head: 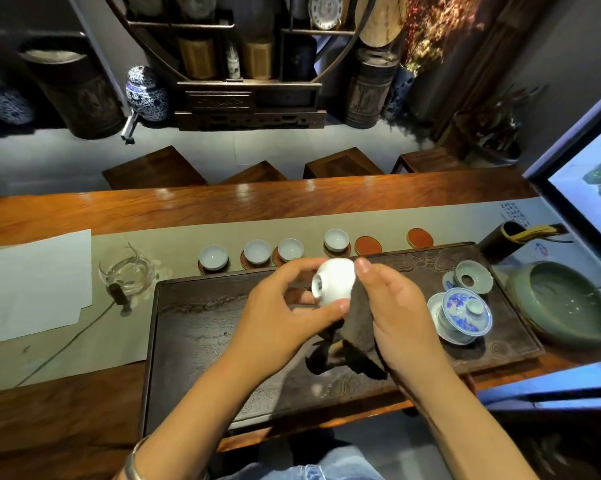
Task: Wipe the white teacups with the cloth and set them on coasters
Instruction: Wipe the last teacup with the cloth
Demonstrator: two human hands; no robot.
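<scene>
- While the left hand (285, 306) cradles the cup (333, 282) on its side above the tray (195, 327), foot pointing left, the wiping step is plainly the one in hand.
- Left grip: fingers curled over the top, thumb pinching the underside of the cup's wall.
- Right hand (396, 306) holds the dark cloth (358, 327), fingers curled round it, thumb tip up against the cup's rim side; the cloth hangs down between both hands towards the tray.
- Whether cloth is inside the bowl, I can't tell; the mouth faces away towards the right palm.
- Over on the runner (119, 341), four cups (257, 251) already sit on coasters in a row just beyond the tray's far edge.
- Two red coasters (367, 244) lie bare to the right of that row, so I'd judge the job past halfway, this being the fifth cup.
- Next move, as I read it: finish the wipe, turn the cup mouth up, reach forward and right past the tray edge, and set it square on the nearer bare coaster.
- That calls for a steady one-handed pinch by the left, or a handover, with the cloth kept clear.
- Gaiwan (460, 315) and strainer (472, 277) stand on the tray's right end, near the reach path.
</scene>
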